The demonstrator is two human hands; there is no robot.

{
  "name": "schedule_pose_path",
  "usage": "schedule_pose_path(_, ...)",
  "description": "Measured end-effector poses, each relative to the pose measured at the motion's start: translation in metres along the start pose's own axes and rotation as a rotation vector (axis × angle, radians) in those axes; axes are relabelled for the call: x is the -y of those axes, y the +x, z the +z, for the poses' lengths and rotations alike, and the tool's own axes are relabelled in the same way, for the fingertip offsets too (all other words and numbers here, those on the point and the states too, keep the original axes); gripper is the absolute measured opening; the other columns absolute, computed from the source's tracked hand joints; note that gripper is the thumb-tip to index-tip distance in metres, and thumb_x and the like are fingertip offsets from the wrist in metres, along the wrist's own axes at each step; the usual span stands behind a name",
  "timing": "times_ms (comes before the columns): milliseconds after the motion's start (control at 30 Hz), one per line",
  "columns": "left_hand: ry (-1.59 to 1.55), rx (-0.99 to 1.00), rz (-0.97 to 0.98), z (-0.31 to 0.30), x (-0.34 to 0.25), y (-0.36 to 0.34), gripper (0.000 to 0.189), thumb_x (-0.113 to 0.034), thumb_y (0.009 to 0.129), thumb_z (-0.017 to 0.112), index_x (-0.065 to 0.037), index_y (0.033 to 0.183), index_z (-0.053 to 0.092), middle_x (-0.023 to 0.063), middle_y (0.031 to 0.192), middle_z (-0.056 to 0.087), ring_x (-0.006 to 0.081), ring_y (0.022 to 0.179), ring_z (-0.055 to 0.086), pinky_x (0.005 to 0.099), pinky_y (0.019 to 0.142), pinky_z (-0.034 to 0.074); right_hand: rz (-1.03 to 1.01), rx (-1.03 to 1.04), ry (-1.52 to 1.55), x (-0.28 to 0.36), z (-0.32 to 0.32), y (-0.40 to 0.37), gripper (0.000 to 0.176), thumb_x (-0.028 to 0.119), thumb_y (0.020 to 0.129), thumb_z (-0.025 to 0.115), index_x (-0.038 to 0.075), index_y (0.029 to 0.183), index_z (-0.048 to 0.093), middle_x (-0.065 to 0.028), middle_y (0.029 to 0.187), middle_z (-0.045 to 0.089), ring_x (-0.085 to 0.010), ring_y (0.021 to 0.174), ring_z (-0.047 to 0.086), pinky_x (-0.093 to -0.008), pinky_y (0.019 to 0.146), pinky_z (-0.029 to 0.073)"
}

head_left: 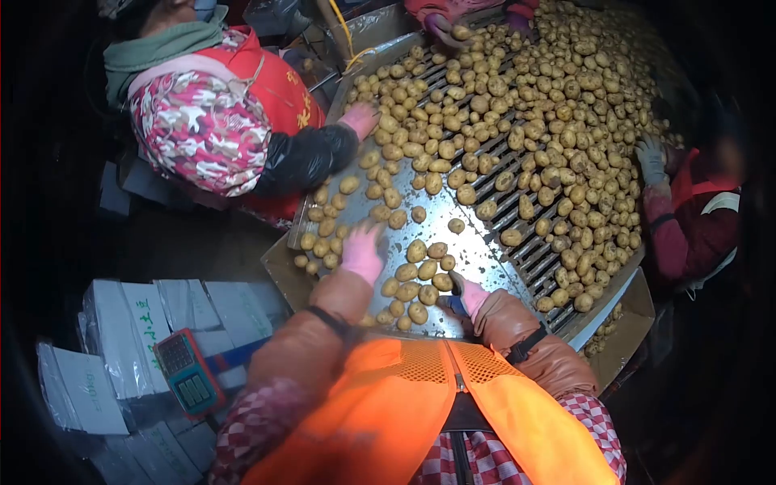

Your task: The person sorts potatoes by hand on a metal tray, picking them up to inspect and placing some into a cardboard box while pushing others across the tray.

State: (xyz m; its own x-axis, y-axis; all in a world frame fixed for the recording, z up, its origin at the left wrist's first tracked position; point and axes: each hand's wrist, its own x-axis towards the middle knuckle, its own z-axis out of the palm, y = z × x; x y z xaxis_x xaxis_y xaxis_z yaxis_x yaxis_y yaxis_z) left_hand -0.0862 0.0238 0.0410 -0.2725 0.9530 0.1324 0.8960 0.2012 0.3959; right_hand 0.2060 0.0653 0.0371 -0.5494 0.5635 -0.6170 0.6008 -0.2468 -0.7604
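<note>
In a pink glove, my left hand [364,252] reaches over the metal sorting table [440,210], fingers stretched forward and slightly blurred. Just beyond its fingertips lie loose potatoes [397,219]. My right hand [470,295], gloved in pink with a dark palm side, rests low over the tray near my body. Its fingers are apart, beside a cluster of potatoes [428,294] lying between my two hands. I see no potato held in either hand, though the right palm is partly hidden.
A slatted grate [517,242] carries a large potato heap [578,105]. Co-workers stand at the left [202,121], the right [687,210] and the far side [465,10], hands among potatoes. At lower left are wrapped white cartons [129,323] and a scale display [190,372].
</note>
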Motion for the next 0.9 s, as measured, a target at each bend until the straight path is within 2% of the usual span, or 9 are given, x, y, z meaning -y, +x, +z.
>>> schedule_pose_path(167, 0.033, -0.009, 0.0, 0.031, -0.012, 0.113, 0.048, -0.011, 0.084, 0.063, -0.019, 0.131, 0.062, 0.0146, 0.129, 0.062, 0.0342, 0.118, 0.059, 0.0449, 0.1, 0.048, 0.118, 0.181, 0.433, 0.02, -0.003, -0.008, 0.06, 0.035, 0.095, 0.065, 0.006, 0.144, 0.048, -0.0118, 0.117, 0.066, -0.0209, 0.104, 0.062, -0.033, 0.087, 0.05)
schedule_pose_path(367, 0.143, 0.362, -0.106, 0.049, -0.065, 0.162, 0.05, -0.004, 0.089, 0.052, -0.02, 0.135, 0.058, 0.0188, 0.124, 0.065, 0.0359, 0.117, 0.062, 0.0453, 0.099, 0.049, 0.185, 0.155, 0.556, 0.038, -0.03, -0.001, 0.051, 0.04, 0.1, 0.057, 0.008, 0.139, 0.056, -0.0072, 0.113, 0.066, -0.0185, 0.098, 0.06, -0.0314, 0.084, 0.048)
schedule_pose_path(433, 0.052, 0.402, -0.195, 0.052, -0.057, 0.163, 0.044, -0.007, 0.093, 0.05, -0.018, 0.135, 0.057, 0.0215, 0.119, 0.067, 0.0377, 0.112, 0.065, 0.0466, 0.096, 0.05, 0.042, 0.188, 0.648, 0.007, -0.034, 0.023, 0.058, 0.025, 0.097, 0.068, 0.005, 0.147, 0.047, -0.0054, 0.112, 0.064, -0.013, 0.09, 0.06, -0.0286, 0.078, 0.052)
schedule_pose_path(467, 0.046, 0.4, -0.204, 0.044, -0.059, 0.158, 0.039, -0.012, 0.093, 0.054, -0.017, 0.132, 0.059, 0.0205, 0.117, 0.068, 0.0379, 0.11, 0.065, 0.0462, 0.095, 0.05, 0.067, 0.116, 0.33, 0.055, -0.055, 0.003, 0.052, 0.025, 0.098, 0.067, 0.007, 0.143, 0.052, -0.0059, 0.111, 0.066, -0.0136, 0.086, 0.062, -0.0279, 0.077, 0.053)
schedule_pose_path(567, -0.004, 0.416, -0.304, 0.003, -0.079, 0.138, 0.036, -0.025, 0.091, 0.066, -0.015, 0.125, 0.063, 0.0189, 0.111, 0.07, 0.0384, 0.106, 0.065, 0.0446, 0.092, 0.052, -0.034, -0.175, 0.491, 0.048, -0.073, 0.045, 0.041, 0.026, 0.099, 0.064, 0.007, 0.135, 0.059, -0.0133, 0.11, 0.069, -0.0163, 0.096, 0.065, -0.0289, 0.086, 0.052)
schedule_pose_path(667, -0.248, 0.34, -0.303, -0.014, -0.072, 0.11, 0.036, -0.025, 0.091, 0.067, -0.016, 0.125, 0.064, 0.0193, 0.109, 0.07, 0.0368, 0.105, 0.067, 0.0439, 0.091, 0.052, -0.514, -0.587, 0.028, 0.08, -0.111, 0.085, 0.039, 0.01, 0.095, 0.05, 0.009, 0.132, 0.063, -0.0171, 0.122, 0.068, -0.0298, 0.106, 0.066, -0.0386, 0.095, 0.05)
schedule_pose_path(733, -0.4, 0.265, -0.311, -0.01, -0.062, 0.089, 0.037, -0.024, 0.092, 0.066, -0.014, 0.127, 0.063, 0.0197, 0.109, 0.071, 0.0351, 0.104, 0.068, 0.042, 0.09, 0.052, -0.571, -0.636, -0.316, 0.095, -0.131, 0.131, 0.039, 0.008, 0.089, 0.054, 0.006, 0.126, 0.063, -0.0201, 0.119, 0.067, -0.0354, 0.11, 0.064, -0.0426, 0.097, 0.049)
schedule_pose_path(800, -0.451, 0.274, -0.341, -0.013, -0.059, 0.069, 0.037, -0.022, 0.092, 0.065, -0.012, 0.128, 0.063, 0.0203, 0.109, 0.071, 0.0338, 0.103, 0.068, 0.0409, 0.09, 0.052, -0.349, -0.546, -0.766, 0.117, -0.134, 0.161, 0.035, 0.01, 0.091, 0.049, 0.009, 0.123, 0.063, -0.0178, 0.122, 0.066, -0.0326, 0.114, 0.064, -0.0432, 0.096, 0.051)
schedule_pose_path(900, -0.571, 0.262, -0.382, -0.011, -0.06, 0.022, 0.036, -0.018, 0.092, 0.066, -0.01, 0.127, 0.063, 0.0212, 0.11, 0.071, 0.0329, 0.103, 0.068, 0.0405, 0.09, 0.052, -0.17, -0.506, -0.832, 0.129, -0.129, 0.161, 0.033, 0.015, 0.093, 0.048, 0.007, 0.12, 0.064, -0.0174, 0.119, 0.067, -0.0337, 0.112, 0.065, -0.044, 0.093, 0.052)
